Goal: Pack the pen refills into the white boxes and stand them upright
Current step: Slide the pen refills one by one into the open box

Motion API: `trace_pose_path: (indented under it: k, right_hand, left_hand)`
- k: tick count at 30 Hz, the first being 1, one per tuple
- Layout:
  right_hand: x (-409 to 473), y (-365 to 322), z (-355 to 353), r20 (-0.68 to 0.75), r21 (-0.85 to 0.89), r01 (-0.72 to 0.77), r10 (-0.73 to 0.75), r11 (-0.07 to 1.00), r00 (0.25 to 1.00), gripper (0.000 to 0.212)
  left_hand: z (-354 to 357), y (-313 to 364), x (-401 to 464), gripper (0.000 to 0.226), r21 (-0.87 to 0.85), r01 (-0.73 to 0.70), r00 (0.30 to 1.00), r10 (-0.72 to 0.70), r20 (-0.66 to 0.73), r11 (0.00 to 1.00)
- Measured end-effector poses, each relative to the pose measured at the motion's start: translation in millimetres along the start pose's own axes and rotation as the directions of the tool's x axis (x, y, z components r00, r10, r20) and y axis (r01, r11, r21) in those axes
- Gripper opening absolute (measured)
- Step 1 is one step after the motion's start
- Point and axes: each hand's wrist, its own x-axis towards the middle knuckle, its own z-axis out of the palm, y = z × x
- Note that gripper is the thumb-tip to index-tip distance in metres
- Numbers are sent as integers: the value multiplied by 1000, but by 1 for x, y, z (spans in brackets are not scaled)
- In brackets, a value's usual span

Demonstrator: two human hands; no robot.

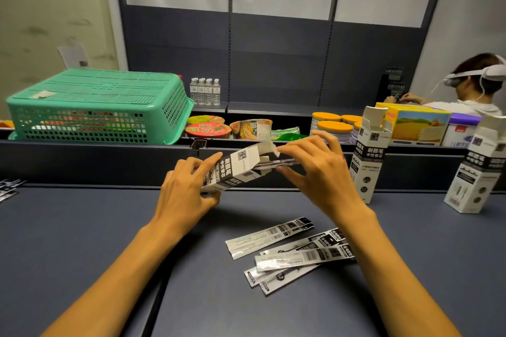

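**Two hands on one tilted box**

Two hands work at a white box (pixel 235 169) held in the air above the dark table (pixel 82 241). The left hand (pixel 186 186) grips the box's lower end, fingers curled around it, so the box lies tilted with its open flaps up and to the right. The right hand (pixel 315 169) pinches a refill packet (pixel 279 163) that is partly inside the box's open mouth.

Nearer the person than the held box, a loose heap of refill packets (pixel 290 254) lies flat on the table, several overlapping. To the right of the held box, a second white box (pixel 368 156) stands upright with its top flaps open, and a third box (pixel 476 169) stands farther right, leaning a little.

Behind the held box, past the table's raised edge, sit noodle cups (pixel 208 130) and orange-lidded tubs (pixel 332 127). To the left of these rests an upturned green basket (pixel 95 104), with small water bottles (pixel 205 90) just beside it. Far right, another person (pixel 476 85) wears a headset.
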Motion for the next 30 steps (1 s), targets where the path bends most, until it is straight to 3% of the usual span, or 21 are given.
trace_pose_path:
  k: [4,8,11,15,18,20,26,30]
  right_hand:
    - [-7,9,-1,-23,52,-22,24,998,999,19]
    - [-8,-3,9,-7,49,45,-45,998,999,6]
    - [-6,-11,12,-6,84,65,-65,994,998,12]
    - [-8,1,3,-9,142,-39,40,989,999,27]
    - [-13,13,2,9,154,-121,121,981,993,20]
    - [-15,13,5,19,160,-117,116,980,993,13]
    - [-11,-13,15,17,206,4,-8,979,1000,20]
    - [-10,-9,12,14,264,-67,66,962,998,27]
  left_hand:
    - [1,1,-1,81,0,-1,1000,1,2,1000]
    - [2,3,-1,82,1,-16,1000,16,9,1000]
    - [2,3,-2,82,-1,-22,1000,22,7,1000]
    - [1,3,-1,82,-6,-13,1000,13,2,1000]
    - [1,2,-1,82,-5,-11,1000,11,5,1000]
    - [2,3,-2,83,-6,-16,1000,17,7,1000]
    - [2,4,-2,83,-12,-36,999,36,15,999]
    - [2,5,-2,84,-16,-37,999,37,19,999]
